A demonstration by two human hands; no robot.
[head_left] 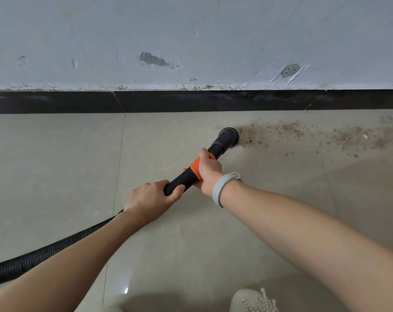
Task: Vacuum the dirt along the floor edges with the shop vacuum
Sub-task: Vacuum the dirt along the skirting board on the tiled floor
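At the far left, the corrugated black hose (49, 251) runs in from the near-left edge of the view and passes under the left forearm toward the wand. The floor tiles (56, 154) on this side, up to the dark baseboard (56, 102), look free of dirt, so this stretch of the edge seems done, or was never dirty.

The left hand (149, 199) grips the near end of the black wand (182, 179), its fingers and thumb curled round the tube. Just beyond it, the right hand (208, 171), with a pale grey wristband (222, 188) on the wrist, holds the wand at its orange collar (195, 166), fingers wrapped over it.

The wand slants away to the right and ends in a round black nozzle (229, 136), which sits on the floor near the baseboard but not against it. The nozzle touches the left end of a band of brown dirt (303, 134).

That band stretches rightward along the floor, thinning and spreading toward the right edge of the view, with loose specks on its near side. By this showing, the work stands at the start of the dirty patch: most of the visible dirt is yet to be taken up, all of it to the right of the nozzle.

A pale beaded shoe (254, 300) shows at the near edge.
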